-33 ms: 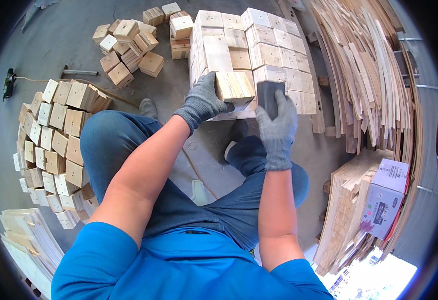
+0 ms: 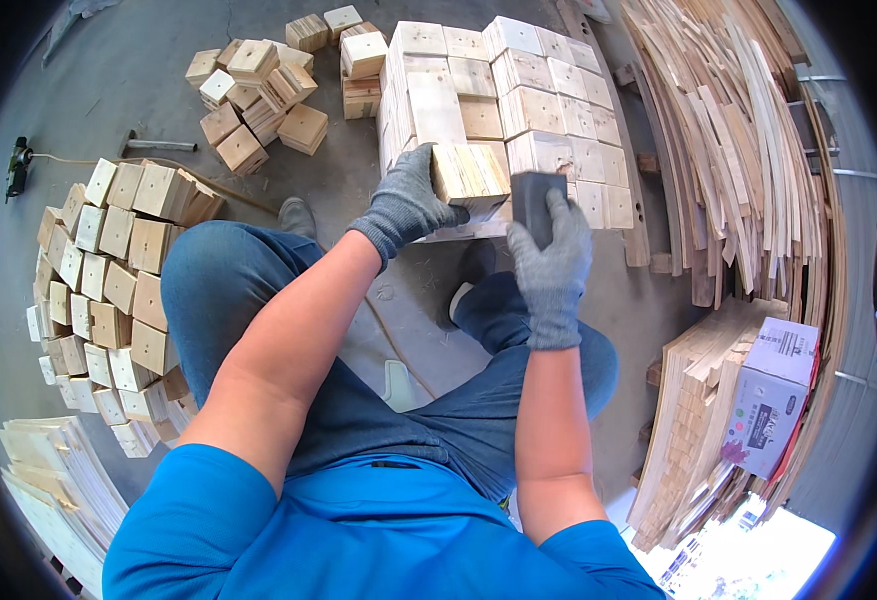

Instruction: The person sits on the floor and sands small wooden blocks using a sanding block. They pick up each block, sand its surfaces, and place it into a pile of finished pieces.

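Observation:
My left hand (image 2: 413, 203), in a grey knit glove, is closed round a layered wooden block (image 2: 471, 172). The block's pale, streaked side faces up, at the near end of the stacked blocks. Just right of it, my gloved right hand (image 2: 553, 255) grips a dark grey sanding block (image 2: 533, 205), a flat rectangular piece. Its fingers lie over the right side of that piece, and its thumb is at the lower left. A small gap shows between the sanding block and the wooden one. The left fingertips behind the wooden block are partly hidden.
Stacked wooden blocks (image 2: 549, 75) stand ahead. Loose blocks (image 2: 259, 85) lie at the far left, and a large pile (image 2: 109, 270) sits beside my left knee. Long wood strips (image 2: 719, 140) and a cardboard box (image 2: 771, 400) line the right. A hose (image 2: 244, 199) crosses the floor.
My right hand has drawn slightly nearer to me with the sanding block. The left hand and its wooden block have stayed in place.

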### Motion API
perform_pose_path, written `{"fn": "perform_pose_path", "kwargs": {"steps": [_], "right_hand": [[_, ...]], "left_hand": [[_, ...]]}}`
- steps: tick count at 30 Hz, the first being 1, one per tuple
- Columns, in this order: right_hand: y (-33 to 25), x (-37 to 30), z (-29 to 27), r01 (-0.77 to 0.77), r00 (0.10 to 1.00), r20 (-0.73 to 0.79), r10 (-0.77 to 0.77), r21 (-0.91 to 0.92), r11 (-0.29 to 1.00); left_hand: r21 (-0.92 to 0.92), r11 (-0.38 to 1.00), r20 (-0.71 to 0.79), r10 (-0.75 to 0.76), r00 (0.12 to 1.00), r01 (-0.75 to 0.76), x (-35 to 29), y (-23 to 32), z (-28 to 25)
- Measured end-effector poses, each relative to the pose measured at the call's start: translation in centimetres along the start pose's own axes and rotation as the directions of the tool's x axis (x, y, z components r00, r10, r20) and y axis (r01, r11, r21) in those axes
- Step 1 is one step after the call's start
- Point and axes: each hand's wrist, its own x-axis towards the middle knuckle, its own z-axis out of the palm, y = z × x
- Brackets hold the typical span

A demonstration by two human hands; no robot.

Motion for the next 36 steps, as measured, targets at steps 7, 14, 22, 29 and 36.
{"fn": "perform_pose_path", "kwargs": {"steps": [7, 14, 22, 29, 36], "right_hand": [[-2.2, -2.4, 0.8, 0.057, 0.996, 0.067, -0.056, -0.005, 0.998], [-0.1, 1.9, 1.8, -0.029, 0.992, 0.119, 0.038, -0.072, 0.997], [-2.1, -1.6, 1.6, 0.115, 0.981, 0.161, -0.111, -0.018, 0.993], [-0.1, -0.7, 1.1, 0.000, 0.999, 0.043, 0.004, -0.089, 0.996], [-2.0, -3.7, 3.1, 0.127, 0.984, 0.125, -0.124, -0.017, 0.992]], "left_hand": [[0.170, 0.985, -0.019, -0.011, 1.000, 0.014, -0.6, 0.0, 0.3], [0.186, 0.980, -0.020, 0.077, 0.997, -0.072, -1.7, -1.0, 1.1], [0.177, 0.981, -0.022, 0.080, 0.997, -0.075, -2.3, -1.5, 1.2], [0.208, 0.976, 0.004, 0.066, 0.998, -0.065, -2.4, -1.4, 1.2], [0.179, 0.974, -0.053, 0.149, 0.987, -0.137, -2.3, -2.5, 2.0]]}}
